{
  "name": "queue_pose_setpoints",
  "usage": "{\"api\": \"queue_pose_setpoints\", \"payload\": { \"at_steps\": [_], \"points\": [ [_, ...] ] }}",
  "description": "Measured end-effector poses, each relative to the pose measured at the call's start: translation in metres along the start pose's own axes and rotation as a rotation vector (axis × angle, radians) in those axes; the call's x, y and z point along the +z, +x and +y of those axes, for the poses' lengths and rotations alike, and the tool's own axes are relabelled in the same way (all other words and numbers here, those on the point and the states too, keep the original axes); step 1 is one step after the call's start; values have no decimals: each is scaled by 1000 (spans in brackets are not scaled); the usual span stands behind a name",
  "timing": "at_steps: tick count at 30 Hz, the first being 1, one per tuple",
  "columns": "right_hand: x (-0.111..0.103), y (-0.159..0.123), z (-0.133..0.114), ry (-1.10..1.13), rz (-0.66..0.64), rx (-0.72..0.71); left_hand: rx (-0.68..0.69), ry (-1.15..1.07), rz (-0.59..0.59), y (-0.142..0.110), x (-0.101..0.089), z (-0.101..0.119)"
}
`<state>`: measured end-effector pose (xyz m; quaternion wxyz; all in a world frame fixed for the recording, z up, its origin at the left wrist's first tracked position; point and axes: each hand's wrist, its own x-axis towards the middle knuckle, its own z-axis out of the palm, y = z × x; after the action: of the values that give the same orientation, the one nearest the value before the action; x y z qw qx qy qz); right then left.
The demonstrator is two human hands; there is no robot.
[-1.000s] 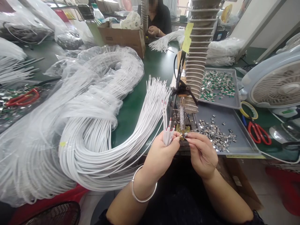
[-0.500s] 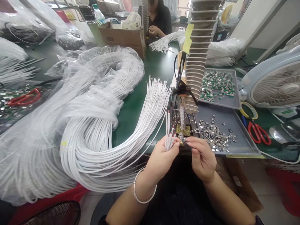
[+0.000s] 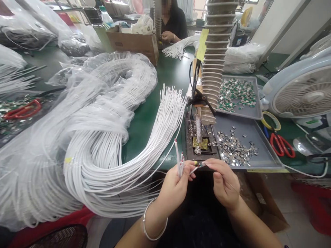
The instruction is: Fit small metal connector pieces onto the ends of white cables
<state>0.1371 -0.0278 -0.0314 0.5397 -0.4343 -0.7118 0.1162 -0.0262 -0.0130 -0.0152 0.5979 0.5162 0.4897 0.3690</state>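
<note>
My left hand (image 3: 173, 186) is closed around several white cables (image 3: 180, 167) with reddish tips, which stand up from its grip. One white cable end (image 3: 193, 169) points right from its fingers, meeting a small metal-and-green connector (image 3: 201, 165). My right hand (image 3: 227, 184) pinches at that connector from the other side, and a thin wire, perhaps solder, trails across its fingers. Just beyond both hands is a mounted soldering iron (image 3: 198, 129), its tip pointing down at a blob of solder (image 3: 197, 150). Fingertips hide part of the joint.
A large bundle of white cables (image 3: 108, 175), partly in plastic, fills the left. Right of the iron lie a tray of metal connectors (image 3: 269, 155), a tray of green-and-silver pieces (image 3: 256, 112), red-handled cutters (image 3: 281, 145) and a fan (image 3: 307, 94). A ribbed hose (image 3: 213, 62) hangs overhead; a person (image 3: 174, 22) sits opposite.
Both hands have drawn back from the soldering iron's tip toward the body, keeping the cables and connector. The iron's tip and the solder blob are now uncovered. The view has shifted slightly.
</note>
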Motion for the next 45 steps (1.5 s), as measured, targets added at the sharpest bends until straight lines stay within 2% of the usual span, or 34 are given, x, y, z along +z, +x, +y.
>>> {"api": "queue_pose_setpoints", "payload": {
  "at_steps": [5,8,11,13,18,21,28,33,39,45],
  "points": [
    [-12,-6,0,-10,140,213,61,14,103,-8,-4,4],
    [-26,4,8,-175,180,319,-1,-102,50,-6,-6,1],
    [-41,24,22,-406,112,355,-95,-327,-80,0,-6,-4],
    [-48,37,34,-504,58,384,-119,-474,-121,4,-4,-5],
    [-53,50,57,-655,-166,536,-84,-684,-104,9,1,-3],
    [-52,48,64,-696,-201,534,-71,-736,-71,9,3,-1],
    [-54,40,57,-664,-81,343,-111,-628,35,10,5,-4],
    [-46,38,31,-515,-43,269,-133,-515,1,11,5,-7],
    [-25,30,-3,-221,-60,305,-108,-431,-50,10,7,-3],
    [-5,31,-13,58,-132,387,-93,-511,-159,12,12,3]
  ]
}}
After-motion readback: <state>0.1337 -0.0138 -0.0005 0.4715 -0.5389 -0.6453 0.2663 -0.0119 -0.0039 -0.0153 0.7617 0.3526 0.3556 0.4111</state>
